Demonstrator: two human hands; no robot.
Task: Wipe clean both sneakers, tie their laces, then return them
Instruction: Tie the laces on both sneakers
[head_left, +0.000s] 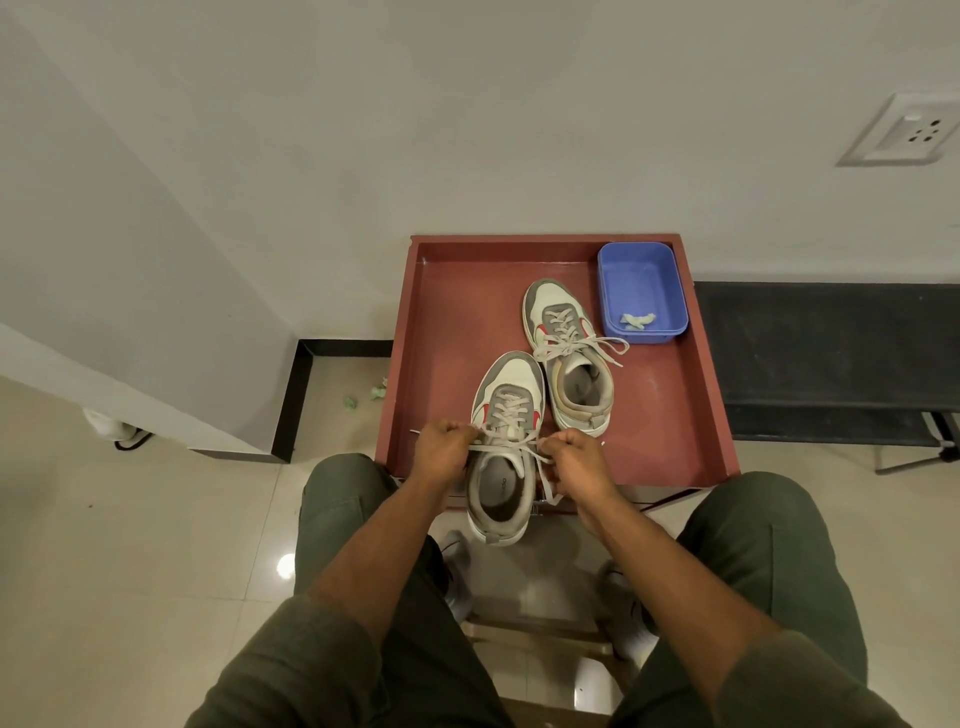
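The near sneaker (501, 447) sits between both grips: left hand (444, 448) and right hand (576, 460) each closed on its laces (511, 441), pulling outward.

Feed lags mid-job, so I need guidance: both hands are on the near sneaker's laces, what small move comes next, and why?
Probably draw the laces apart to snug the knot. The left hand and right hand each pinch a lace end over the near sneaker, and the crossing between them looks loose. The far sneaker already shows a bow.
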